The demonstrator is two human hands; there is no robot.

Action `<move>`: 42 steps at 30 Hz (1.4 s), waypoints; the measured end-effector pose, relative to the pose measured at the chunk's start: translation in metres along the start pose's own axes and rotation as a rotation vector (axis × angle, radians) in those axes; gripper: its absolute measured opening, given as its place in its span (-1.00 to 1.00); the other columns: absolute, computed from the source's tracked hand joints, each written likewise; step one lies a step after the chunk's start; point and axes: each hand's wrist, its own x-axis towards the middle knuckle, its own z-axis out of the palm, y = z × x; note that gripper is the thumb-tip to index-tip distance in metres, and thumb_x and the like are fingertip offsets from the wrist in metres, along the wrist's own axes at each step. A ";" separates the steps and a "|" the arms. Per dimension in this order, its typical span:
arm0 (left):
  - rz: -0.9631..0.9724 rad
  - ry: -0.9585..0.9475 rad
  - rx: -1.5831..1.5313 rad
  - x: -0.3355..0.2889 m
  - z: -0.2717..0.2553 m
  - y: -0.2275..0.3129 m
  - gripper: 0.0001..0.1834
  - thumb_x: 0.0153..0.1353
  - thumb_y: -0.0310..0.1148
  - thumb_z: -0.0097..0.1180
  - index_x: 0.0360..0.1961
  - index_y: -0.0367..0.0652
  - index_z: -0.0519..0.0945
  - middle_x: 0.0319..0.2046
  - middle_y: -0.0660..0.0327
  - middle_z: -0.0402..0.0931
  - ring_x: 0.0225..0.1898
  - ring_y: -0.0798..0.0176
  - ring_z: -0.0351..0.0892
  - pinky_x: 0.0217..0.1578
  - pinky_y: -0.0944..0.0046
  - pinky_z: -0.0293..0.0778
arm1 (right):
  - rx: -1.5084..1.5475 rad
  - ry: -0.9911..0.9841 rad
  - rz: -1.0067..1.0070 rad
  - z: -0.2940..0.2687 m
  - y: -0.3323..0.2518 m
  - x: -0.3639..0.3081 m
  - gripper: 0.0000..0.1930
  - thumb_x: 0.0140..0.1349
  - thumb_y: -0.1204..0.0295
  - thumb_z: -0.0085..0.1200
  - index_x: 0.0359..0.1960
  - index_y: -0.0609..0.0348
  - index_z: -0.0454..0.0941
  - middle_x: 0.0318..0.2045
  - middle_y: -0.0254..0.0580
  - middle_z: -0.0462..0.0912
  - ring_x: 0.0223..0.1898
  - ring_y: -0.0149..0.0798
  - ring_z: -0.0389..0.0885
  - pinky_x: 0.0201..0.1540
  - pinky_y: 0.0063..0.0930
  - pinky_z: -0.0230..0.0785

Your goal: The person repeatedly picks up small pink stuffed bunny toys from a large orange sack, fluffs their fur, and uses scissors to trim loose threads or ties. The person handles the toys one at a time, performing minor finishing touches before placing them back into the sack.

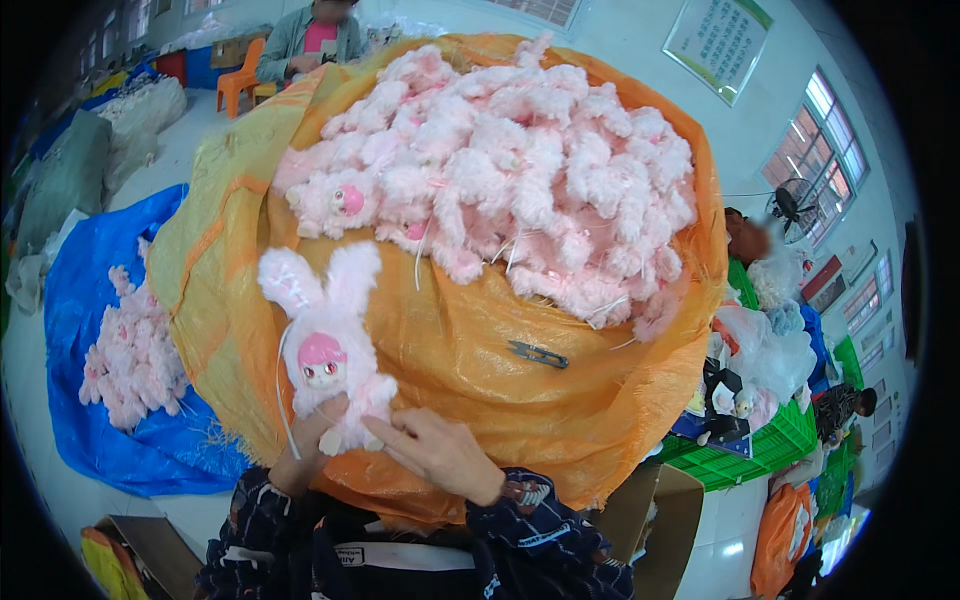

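A pink plush rabbit doll point(345, 375) with long ears, a small doll face and pink hair stands upright in front of me, its face toward me. My left hand point(317, 430) grips its lower body from behind and below; the doll hides part of those fingers. At the doll's lower right side, my right hand point(440, 455) has thumb and forefinger on a foot. Down the doll's left side hangs a thin white cord point(281, 385). To the right on the orange sheet point(450, 340) lies a pair of dark thread snips point(538, 354).
A big heap of similar pink plush dolls point(480, 170) covers the far part of the sheet. More dolls point(135, 350) lie on a blue sheet point(80, 290) at left. Green crates point(740, 455) stand at right, a cardboard box point(665, 520) below. Another person point(315, 45) sits beyond.
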 end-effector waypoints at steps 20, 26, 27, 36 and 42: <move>0.149 0.228 0.416 -0.024 -0.002 -0.008 -0.78 0.03 -0.46 0.09 -0.25 -0.19 0.46 -0.41 0.32 0.44 -0.44 0.43 0.42 -0.43 0.45 0.38 | 0.456 0.158 0.444 0.038 0.002 0.001 -0.83 0.08 0.34 0.08 -0.38 0.14 0.42 -0.66 -0.25 0.45 -0.69 -0.30 0.45 -0.61 -0.48 0.27; 0.744 0.170 0.049 -0.002 -0.059 0.069 -0.61 0.19 -0.31 -0.06 0.01 -0.24 0.29 -0.18 0.21 0.34 -0.20 0.27 0.36 -0.16 0.32 0.34 | 0.415 0.071 0.479 -0.010 0.033 0.023 -0.71 0.14 0.24 0.02 -0.19 0.14 0.42 -0.58 -0.15 0.51 -0.55 -0.20 0.51 -0.47 -0.39 0.35; 0.780 0.082 -0.094 -0.001 -0.070 0.096 -0.55 0.22 -0.27 -0.11 0.08 -0.27 0.22 -0.04 0.14 0.28 -0.07 0.17 0.33 -0.04 0.25 0.29 | 0.293 0.115 0.511 -0.020 0.048 0.027 -0.72 0.13 0.25 0.02 -0.21 0.16 0.44 -0.54 -0.11 0.51 -0.50 -0.18 0.51 -0.43 -0.37 0.35; 0.550 0.100 -0.137 -0.013 -0.051 0.096 -0.56 0.27 -0.23 -0.19 0.12 -0.20 0.22 -0.04 0.17 0.31 -0.13 0.25 0.41 -0.23 0.33 0.41 | -0.814 0.418 0.683 -0.048 0.230 -0.002 -0.83 -0.08 0.50 0.02 -0.38 0.16 0.52 -0.23 -0.09 0.46 -0.21 -0.01 0.41 -0.19 -0.20 0.27; 0.346 0.243 0.000 -0.009 -0.012 0.058 -0.79 0.26 -0.26 -0.16 -0.20 -0.14 0.39 -0.45 0.28 0.42 -0.44 0.38 0.43 -0.46 0.43 0.35 | -0.732 0.500 0.629 -0.059 0.238 -0.014 -0.76 -0.10 0.57 0.01 -0.31 0.19 0.53 -0.23 -0.03 0.47 -0.19 0.03 0.40 -0.14 -0.20 0.25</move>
